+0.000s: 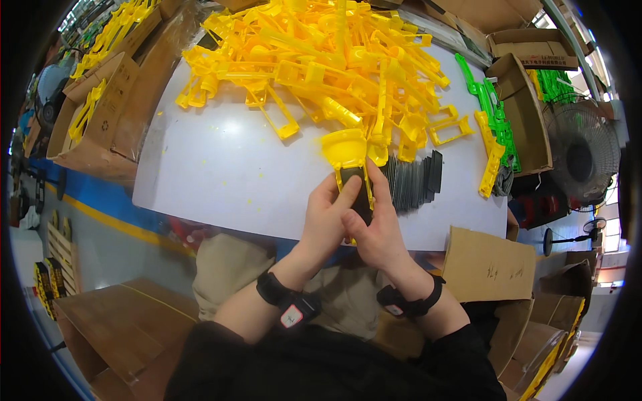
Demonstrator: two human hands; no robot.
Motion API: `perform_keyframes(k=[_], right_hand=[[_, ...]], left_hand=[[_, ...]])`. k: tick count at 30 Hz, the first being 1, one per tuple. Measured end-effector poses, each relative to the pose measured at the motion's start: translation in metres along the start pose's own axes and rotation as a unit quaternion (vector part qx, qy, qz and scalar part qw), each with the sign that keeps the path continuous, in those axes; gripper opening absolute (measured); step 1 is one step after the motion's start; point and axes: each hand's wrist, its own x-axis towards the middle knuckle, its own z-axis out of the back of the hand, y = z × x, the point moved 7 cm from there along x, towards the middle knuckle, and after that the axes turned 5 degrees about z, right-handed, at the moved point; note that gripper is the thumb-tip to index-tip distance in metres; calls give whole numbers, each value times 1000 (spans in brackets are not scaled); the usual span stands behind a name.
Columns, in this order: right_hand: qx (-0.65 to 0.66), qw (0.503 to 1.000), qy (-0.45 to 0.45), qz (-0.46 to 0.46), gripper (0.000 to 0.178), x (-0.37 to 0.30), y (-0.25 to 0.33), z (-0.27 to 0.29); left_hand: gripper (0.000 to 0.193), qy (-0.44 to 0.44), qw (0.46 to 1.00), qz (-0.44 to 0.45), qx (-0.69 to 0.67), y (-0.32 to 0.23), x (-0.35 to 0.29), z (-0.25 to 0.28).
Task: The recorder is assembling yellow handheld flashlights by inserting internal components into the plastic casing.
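Fingers (380, 185) closed on a yellow frame (344, 150), left thumb (348, 192) on its dark insert (364, 200). Left hand (325, 212) and right hand (382, 234) meet over the table's (200, 174) near edge, forearms (244, 309) converging.

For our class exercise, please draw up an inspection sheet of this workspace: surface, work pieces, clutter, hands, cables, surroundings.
Surface: white tabletop, scattered yellow specks.
Work pieces: yellow frame holding a dark strip; row of dark strips to its right.
Clutter: heap of yellow parts behind; green parts at right.
Hands: left hand and right hand grip the yellow frame.
Cables: grey coil at right, possibly cable; unclear.
Surroundings: cardboard box at left, fan at right.
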Motion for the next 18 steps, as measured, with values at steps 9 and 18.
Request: perform_keyframes(k=[9,18], right_hand=[[-39,999,16,32,98,1,7,1],[-20,998,62,13,113,0,15,-2]], left_hand=[[25,20,995,49,-87,-1,-2,-9],[25,99,985,35,-136,-5,1,-13]])
